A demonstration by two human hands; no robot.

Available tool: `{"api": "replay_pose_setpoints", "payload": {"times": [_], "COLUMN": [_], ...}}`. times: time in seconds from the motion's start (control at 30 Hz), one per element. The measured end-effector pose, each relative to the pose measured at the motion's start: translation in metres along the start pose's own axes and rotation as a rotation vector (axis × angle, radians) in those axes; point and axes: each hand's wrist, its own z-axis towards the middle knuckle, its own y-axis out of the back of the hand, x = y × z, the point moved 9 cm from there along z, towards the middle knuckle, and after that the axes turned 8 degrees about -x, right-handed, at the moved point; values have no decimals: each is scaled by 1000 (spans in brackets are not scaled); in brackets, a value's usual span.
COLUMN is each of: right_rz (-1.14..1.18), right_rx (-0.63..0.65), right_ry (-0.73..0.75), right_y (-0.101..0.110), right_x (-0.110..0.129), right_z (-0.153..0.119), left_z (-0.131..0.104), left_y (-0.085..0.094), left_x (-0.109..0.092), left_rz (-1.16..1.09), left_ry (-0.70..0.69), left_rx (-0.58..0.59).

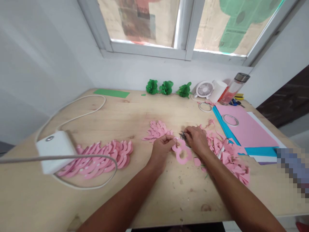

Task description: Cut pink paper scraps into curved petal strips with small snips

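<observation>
Between my hands hangs a pink paper cutout [184,156] with rounded lobes and an opening in its middle. The closed fingers of my left hand [162,150] pinch its upper left edge. My right hand [196,139] is closed on small dark scissors [182,135], whose tips point left, just above the cutout. Behind my left hand lies a small pile of pink cut pieces [156,129]. A larger row of pink flower-shaped pieces [101,158] spreads out at the left. Pink scraps [229,154] are heaped beside my right forearm.
A white box [56,149] with a cable stands at the left. Green paper balls [166,87], a fan [204,89] and a bottle [235,87] line the back. Pink sheets [251,129] with a tape ring [230,120] lie at the right. A green strip [111,93] lies back left.
</observation>
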Motion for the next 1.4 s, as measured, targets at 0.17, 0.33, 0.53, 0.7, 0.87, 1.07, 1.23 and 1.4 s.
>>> {"api": "replay_pose_setpoints", "payload": {"times": [0.17, 0.33, 0.53, 0.7, 0.87, 1.07, 1.23, 1.4], "right_rz": [-2, 0, 73, 107, 110, 43, -39, -76], "right_rx": [21, 30, 41, 55, 85, 105, 118, 139], "right_ry": [13, 9, 16, 28, 37, 42, 78, 107], "right_y": [0, 1, -1, -2, -4, -5, -8, -13], "right_x": [2, 3, 5, 7, 8, 10, 15, 16], "right_z": [0, -1, -3, -4, -3, -1, 1, 0], "left_z": [-4, -9, -14, -13, -13, -14, -13, -12], "left_y": [-6, -13, -22, -25, -26, -26, -26, -26], "left_x": [3, 1, 2, 6, 11, 12, 9, 7], "left_rz": [70, 181, 423, 560, 615, 631, 684, 708], "left_ry": [19, -31, -135, -214, -221, -241, -295, -316], "left_rx": [73, 147, 245, 300, 318, 324, 305, 299]}}
